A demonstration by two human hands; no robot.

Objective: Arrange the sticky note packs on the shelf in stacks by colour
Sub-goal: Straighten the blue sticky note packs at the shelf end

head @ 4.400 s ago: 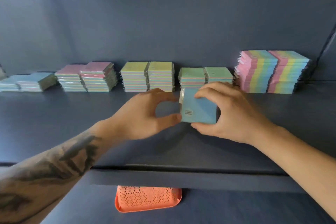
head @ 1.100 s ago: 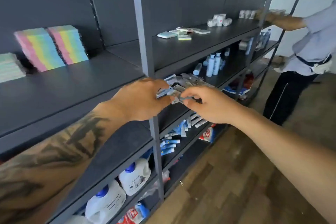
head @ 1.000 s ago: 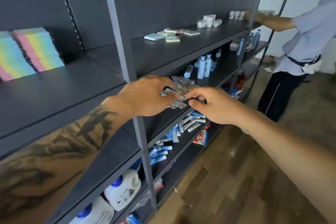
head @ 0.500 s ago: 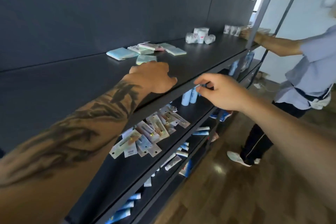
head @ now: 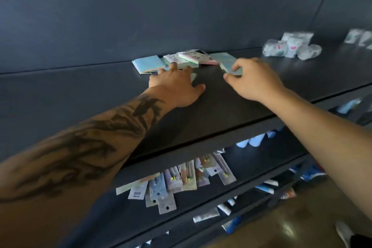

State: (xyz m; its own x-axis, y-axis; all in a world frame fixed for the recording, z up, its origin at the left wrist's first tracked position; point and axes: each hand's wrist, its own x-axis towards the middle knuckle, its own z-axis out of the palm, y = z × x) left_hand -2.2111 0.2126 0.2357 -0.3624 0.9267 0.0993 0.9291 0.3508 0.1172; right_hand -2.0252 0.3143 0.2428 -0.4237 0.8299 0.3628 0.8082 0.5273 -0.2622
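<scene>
Dark grey shelf [head: 231, 94], pale blue pack [head: 148, 63] by its back edge, pink-and-green striped pack [head: 194, 59] (plastic-wrapped), white bundles [head: 291, 47], black-tattooed forearm [head: 90, 143].

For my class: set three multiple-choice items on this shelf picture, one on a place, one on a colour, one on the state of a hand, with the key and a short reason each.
1. Where do the loose sticky note packs lie?
A. at the back of the shelf
B. on the floor
C. in a basket

2. What colour is the leftmost pack?
A. red
B. light blue
C. black

3. What is the right hand doing?
A. hanging idle
B. pinching a pale green pack
C. pressing the wall

Key: 1 A, they sit near the back panel; 2 B, its top face is pale blue; 3 B, thumb and fingers close on its near edge.
</scene>
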